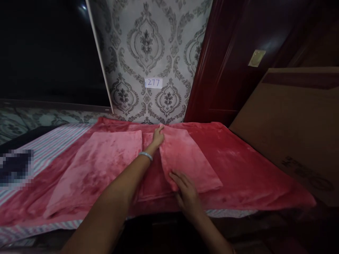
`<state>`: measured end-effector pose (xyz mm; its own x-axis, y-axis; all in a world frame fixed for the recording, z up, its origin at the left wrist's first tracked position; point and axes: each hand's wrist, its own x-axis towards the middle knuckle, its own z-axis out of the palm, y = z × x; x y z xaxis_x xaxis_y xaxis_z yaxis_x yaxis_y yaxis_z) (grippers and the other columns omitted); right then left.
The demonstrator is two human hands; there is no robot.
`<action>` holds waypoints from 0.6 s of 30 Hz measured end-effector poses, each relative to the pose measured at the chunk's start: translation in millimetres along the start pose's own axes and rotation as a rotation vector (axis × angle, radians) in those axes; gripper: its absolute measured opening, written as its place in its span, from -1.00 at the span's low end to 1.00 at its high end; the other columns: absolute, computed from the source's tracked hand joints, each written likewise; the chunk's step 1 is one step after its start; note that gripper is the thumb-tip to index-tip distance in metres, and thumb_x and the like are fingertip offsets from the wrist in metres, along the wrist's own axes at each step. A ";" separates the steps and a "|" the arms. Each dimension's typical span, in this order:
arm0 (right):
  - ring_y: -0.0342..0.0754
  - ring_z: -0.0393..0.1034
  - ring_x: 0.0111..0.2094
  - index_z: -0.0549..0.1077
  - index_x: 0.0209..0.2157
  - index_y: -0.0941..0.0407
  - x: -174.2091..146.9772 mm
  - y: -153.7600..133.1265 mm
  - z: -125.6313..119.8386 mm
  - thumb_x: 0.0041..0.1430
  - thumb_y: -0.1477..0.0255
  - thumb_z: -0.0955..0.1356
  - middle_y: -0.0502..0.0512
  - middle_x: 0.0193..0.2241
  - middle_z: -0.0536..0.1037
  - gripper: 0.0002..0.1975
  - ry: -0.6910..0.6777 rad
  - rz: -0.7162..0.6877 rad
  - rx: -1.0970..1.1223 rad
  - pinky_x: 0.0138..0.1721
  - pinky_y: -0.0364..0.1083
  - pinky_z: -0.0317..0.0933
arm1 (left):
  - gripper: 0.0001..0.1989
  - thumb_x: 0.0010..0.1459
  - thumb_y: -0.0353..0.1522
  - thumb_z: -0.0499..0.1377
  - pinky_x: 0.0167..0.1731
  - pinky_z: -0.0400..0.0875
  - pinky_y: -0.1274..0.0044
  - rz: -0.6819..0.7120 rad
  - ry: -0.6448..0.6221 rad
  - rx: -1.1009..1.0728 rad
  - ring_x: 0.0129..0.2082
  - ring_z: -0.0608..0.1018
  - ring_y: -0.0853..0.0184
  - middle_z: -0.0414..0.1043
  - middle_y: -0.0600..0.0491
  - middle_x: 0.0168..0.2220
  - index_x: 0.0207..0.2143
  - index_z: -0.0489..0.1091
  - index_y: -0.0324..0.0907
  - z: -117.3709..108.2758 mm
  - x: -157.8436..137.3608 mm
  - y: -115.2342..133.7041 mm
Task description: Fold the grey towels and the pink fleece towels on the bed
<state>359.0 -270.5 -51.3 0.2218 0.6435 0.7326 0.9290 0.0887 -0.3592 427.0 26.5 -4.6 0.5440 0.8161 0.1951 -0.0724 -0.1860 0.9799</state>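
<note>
A pink plush cloth (111,155) lies on a red plush blanket (238,165), with its left part folded inward and lying flat. To the right is a second folded part, a pink flap (189,158) of plush fabric. My left hand (158,137), a bracelet on its wrist, pinches the far left corner of that flap. At the flap's near left corner, my right hand (186,190) has its fingers over the fabric and its thumb below the edge. Between the two folded parts shows a darker red strip of plush.
Under the blanket is a striped sheet (62,135). A large dark screen (50,53) stands at the back left. On the right are a cardboard box (291,130) and a dark red door (227,63). A paper label (153,83) is on the patterned wall.
</note>
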 end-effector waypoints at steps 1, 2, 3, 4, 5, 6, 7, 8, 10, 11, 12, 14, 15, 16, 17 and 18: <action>0.06 0.33 0.15 0.38 0.21 0.09 -0.5 -0.9 5.0 0.08 0.67 0.24 0.18 0.16 0.47 -0.36 -0.016 -0.013 -0.017 0.17 0.13 0.27 | -0.32 -0.09 -0.63 0.17 0.30 0.19 0.44 -0.005 0.025 0.033 0.27 0.38 0.16 0.36 -0.07 0.27 0.15 0.46 -0.20 -4.7 2.1 -1.5; 0.07 0.33 0.14 0.40 0.20 0.09 -1.9 -2.2 10.8 0.03 0.68 0.24 0.18 0.16 0.47 -0.34 -0.047 -0.017 -0.035 0.16 0.13 0.27 | -0.32 -0.11 -0.64 0.17 0.31 0.17 0.42 -0.021 0.043 0.066 0.28 0.36 0.13 0.35 -0.10 0.27 0.15 0.45 -0.24 -9.8 3.5 -3.9; 0.08 0.34 0.12 0.43 0.17 0.10 -3.9 -3.8 16.9 -0.03 0.69 0.24 0.18 0.14 0.49 -0.32 -0.090 -0.006 -0.056 0.14 0.14 0.28 | -0.32 -0.12 -0.65 0.17 0.31 0.18 0.39 -0.044 0.053 0.098 0.28 0.36 0.10 0.37 -0.14 0.25 0.14 0.46 -0.27 -15.0 4.1 -7.2; 0.10 0.35 0.10 0.46 0.15 0.10 -6.3 -5.5 22.7 -0.08 0.69 0.25 0.18 0.13 0.50 -0.30 -0.135 0.012 -0.079 0.12 0.15 0.29 | -0.33 -0.13 -0.65 0.18 0.29 0.20 0.37 -0.067 0.055 0.125 0.27 0.38 0.07 0.40 -0.17 0.22 0.12 0.47 -0.30 -19.7 4.1 -11.0; 0.12 0.35 0.09 0.48 0.13 0.10 -8.7 -7.2 27.6 -0.13 0.69 0.25 0.18 0.12 0.51 -0.29 -0.176 0.034 -0.100 0.10 0.16 0.30 | -0.35 -0.13 -0.65 0.19 0.27 0.23 0.37 -0.087 0.050 0.146 0.24 0.41 0.07 0.45 -0.18 0.18 0.10 0.48 -0.32 -23.5 3.6 -15.0; 0.13 0.35 0.08 0.49 0.12 0.10 -10.9 -8.6 31.1 -0.16 0.69 0.25 0.19 0.12 0.51 -0.27 -0.209 0.056 -0.117 0.09 0.17 0.29 | -0.36 -0.13 -0.65 0.19 0.24 0.27 0.38 -0.102 0.040 0.163 0.21 0.44 0.08 0.48 -0.17 0.14 0.09 0.49 -0.32 -26.3 3.0 -18.7; 0.14 0.34 0.09 0.49 0.11 0.11 -12.5 -9.7 32.9 -0.18 0.69 0.25 0.19 0.13 0.51 -0.26 -0.229 0.073 -0.127 0.10 0.18 0.28 | -0.37 -0.12 -0.64 0.20 0.20 0.32 0.40 -0.113 0.028 0.176 0.18 0.48 0.10 0.51 -0.16 0.11 0.09 0.49 -0.31 -28.0 2.5 -21.7; 0.14 0.33 0.10 0.49 0.11 0.11 -13.3 -10.4 33.1 -0.18 0.69 0.25 0.19 0.14 0.50 -0.26 -0.237 0.087 -0.129 0.11 0.19 0.27 | -0.38 -0.11 -0.63 0.20 0.16 0.36 0.42 -0.120 0.016 0.185 0.13 0.51 0.12 0.53 -0.14 0.08 0.09 0.49 -0.30 -28.6 2.3 -23.6; 0.11 0.32 0.10 0.49 0.12 0.10 -11.7 -11.1 29.4 -0.16 0.70 0.25 0.16 0.13 0.50 -0.27 -0.231 0.104 -0.103 0.14 0.16 0.25 | -0.39 -0.06 -0.61 0.19 0.06 0.44 0.43 -0.131 -0.004 0.198 0.04 0.58 0.14 0.57 -0.13 0.03 0.12 0.48 -0.29 -27.2 3.7 -23.9; 0.09 0.32 0.10 0.48 0.13 0.09 -9.3 -11.4 26.4 -0.14 0.70 0.25 0.15 0.13 0.51 -0.27 -0.215 0.107 -0.083 0.15 0.15 0.24 | -0.40 -0.03 -0.60 0.19 0.02 0.47 0.43 -0.132 -0.012 0.202 0.00 0.60 0.15 0.58 -0.12 0.00 0.13 0.46 -0.29 -25.8 5.3 -22.5; 0.08 0.32 0.11 0.46 0.16 0.09 -6.1 -12.1 23.5 -0.12 0.70 0.24 0.14 0.13 0.51 -0.26 -0.193 0.106 -0.064 0.16 0.13 0.24 | -0.40 0.00 -0.59 0.18 0.00 0.48 0.43 -0.126 -0.016 0.206 -0.02 0.60 0.16 0.59 -0.11 -0.01 0.15 0.45 -0.28 -24.5 7.4 -20.4; 0.06 0.30 0.13 0.41 0.21 0.10 1.6 -15.2 20.0 -0.09 0.71 0.24 0.14 0.15 0.48 -0.24 -0.151 0.098 -0.041 0.18 0.12 0.22 | -0.39 0.04 -0.59 0.14 0.03 0.46 0.46 -0.093 -0.009 0.217 0.04 0.58 0.21 0.56 -0.07 0.05 0.18 0.43 -0.22 -23.4 12.0 -16.0; 0.07 0.29 0.14 0.39 0.23 0.11 5.3 -17.8 20.0 -0.08 0.71 0.24 0.15 0.18 0.46 -0.23 -0.144 0.095 -0.040 0.18 0.11 0.22 | -0.39 0.04 -0.60 0.12 0.08 0.43 0.48 -0.072 0.004 0.227 0.10 0.54 0.23 0.52 -0.05 0.11 0.18 0.43 -0.18 -24.0 14.0 -14.8; 0.08 0.28 0.14 0.38 0.24 0.11 8.4 -20.9 21.3 -0.07 0.70 0.25 0.16 0.19 0.45 -0.24 -0.156 0.096 -0.048 0.16 0.11 0.24 | -0.39 0.04 -0.60 0.12 0.13 0.38 0.49 -0.057 0.020 0.242 0.16 0.50 0.24 0.47 -0.03 0.17 0.17 0.44 -0.16 -25.5 15.3 -14.7; 0.10 0.29 0.13 0.40 0.23 0.11 10.7 -24.4 23.7 -0.05 0.70 0.26 0.17 0.19 0.44 -0.26 -0.186 0.101 -0.065 0.13 0.11 0.26 | -0.40 0.03 -0.60 0.13 0.18 0.34 0.47 -0.053 0.036 0.260 0.20 0.46 0.22 0.43 -0.04 0.20 0.15 0.46 -0.16 -27.8 15.9 -16.0; 0.11 0.30 0.10 0.42 0.21 0.10 12.0 -27.8 26.8 -0.04 0.69 0.27 0.18 0.18 0.45 -0.28 -0.228 0.109 -0.088 0.10 0.12 0.28 | -0.42 0.01 -0.60 0.15 0.22 0.29 0.44 -0.059 0.050 0.282 0.23 0.43 0.18 0.41 -0.07 0.22 0.11 0.49 -0.18 -30.5 15.9 -18.5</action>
<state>328.0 -244.8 -48.0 0.2585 0.8013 0.5395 0.9277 -0.0501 -0.3700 411.4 59.6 -18.4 0.4983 0.8545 0.1469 0.1967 -0.2764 0.9407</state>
